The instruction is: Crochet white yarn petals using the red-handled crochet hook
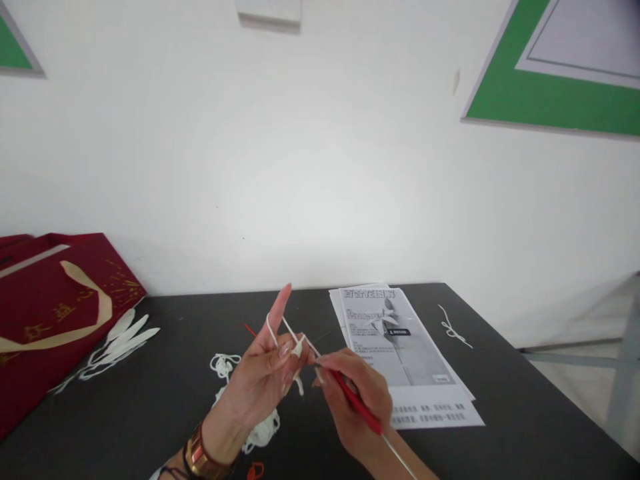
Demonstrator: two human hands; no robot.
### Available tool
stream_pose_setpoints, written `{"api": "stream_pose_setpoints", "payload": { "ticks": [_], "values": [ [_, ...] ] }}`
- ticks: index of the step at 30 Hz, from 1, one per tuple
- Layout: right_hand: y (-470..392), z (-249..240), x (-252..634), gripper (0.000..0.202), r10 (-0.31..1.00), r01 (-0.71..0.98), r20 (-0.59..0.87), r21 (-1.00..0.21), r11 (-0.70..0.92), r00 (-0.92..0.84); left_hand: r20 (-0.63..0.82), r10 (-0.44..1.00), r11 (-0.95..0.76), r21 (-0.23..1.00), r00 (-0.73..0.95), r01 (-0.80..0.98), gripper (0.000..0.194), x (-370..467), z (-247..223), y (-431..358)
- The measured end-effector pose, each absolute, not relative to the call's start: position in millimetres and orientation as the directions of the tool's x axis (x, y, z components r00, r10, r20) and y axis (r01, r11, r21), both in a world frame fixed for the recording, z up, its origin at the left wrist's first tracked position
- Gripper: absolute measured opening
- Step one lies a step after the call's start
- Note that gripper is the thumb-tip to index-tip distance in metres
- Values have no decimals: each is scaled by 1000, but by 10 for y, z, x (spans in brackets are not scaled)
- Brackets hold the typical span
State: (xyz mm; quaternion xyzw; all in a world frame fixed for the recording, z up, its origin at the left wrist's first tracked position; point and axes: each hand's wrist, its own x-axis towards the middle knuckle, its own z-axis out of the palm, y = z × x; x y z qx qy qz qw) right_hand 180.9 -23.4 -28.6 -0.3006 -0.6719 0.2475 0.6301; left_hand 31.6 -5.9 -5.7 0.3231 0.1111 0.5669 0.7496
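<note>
My left hand pinches a small piece of white crochet between thumb and fingers. Its index finger points up, with white yarn looped around it. My right hand grips a crochet hook by its red handle, the metal tip reaching to the crochet piece. A short white tail hangs below the left fingers. Beneath the left wrist lies a loose ball of white yarn, partly hidden by that hand.
Printed sheets lie right of my hands. White crocheted petals rest at the left by a dark red gift bag. A scrap of white yarn is at the right, an orange stitch marker at the front. A wall stands behind the black table.
</note>
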Motion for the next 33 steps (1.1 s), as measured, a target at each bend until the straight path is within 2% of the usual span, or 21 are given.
{"api": "stream_pose_setpoints", "payload": {
  "ticks": [2, 4, 6, 8, 10, 15, 17, 20, 23, 28, 33],
  "values": [
    [-242, -297, 1759, 28, 736, -43, 675, -735, 677, 48, 192, 924, 139, 637, 331, -758, 93, 324, -56, -66],
    [-235, -309, 1719, 19, 819, -227, 566, -788, 572, 101, 172, 930, 133, 664, 323, -736, 92, 328, -63, -72],
    [-216, -316, 1709, 8, 902, -367, 423, -827, 426, 92, 160, 938, 122, 678, 308, -725, 89, 330, -77, -76],
    [-194, -310, 1721, 11, 946, -446, 320, -841, 307, 48, 156, 942, 112, 689, 298, -716, 88, 333, -92, -79],
    [-180, -292, 1737, 13, 953, -461, 303, -842, 280, 25, 158, 942, 103, 705, 297, -702, 89, 343, -100, -85],
    [-165, -250, 1727, 5, 921, -418, 369, -823, 385, 121, 173, 949, 44, 752, 262, -657, 85, 409, -79, -122],
    [-154, -240, 1724, 2, 944, -493, 308, -807, 325, 118, 178, 954, 18, 771, 242, -637, 85, 437, -73, -132],
    [-141, -213, 1741, 21, 979, -651, 206, -745, 148, -12, 186, 957, -1, 769, 222, -639, 84, 454, -81, -131],
    [-132, -183, 1764, 35, 975, -712, 184, -701, 43, -121, 190, 949, 32, 737, 253, -675, 82, 438, -84, -113],
    [-101, -191, 1766, 21, 985, -709, 163, -701, 77, -55, 183, 949, 78, 656, 258, -751, 84, 380, -52, -84],
    [-66, -247, 1741, 17, 993, -798, 41, -600, -64, -110, 191, 943, 84, 658, 274, -748, 79, 335, -56, -94]
  ]
}}
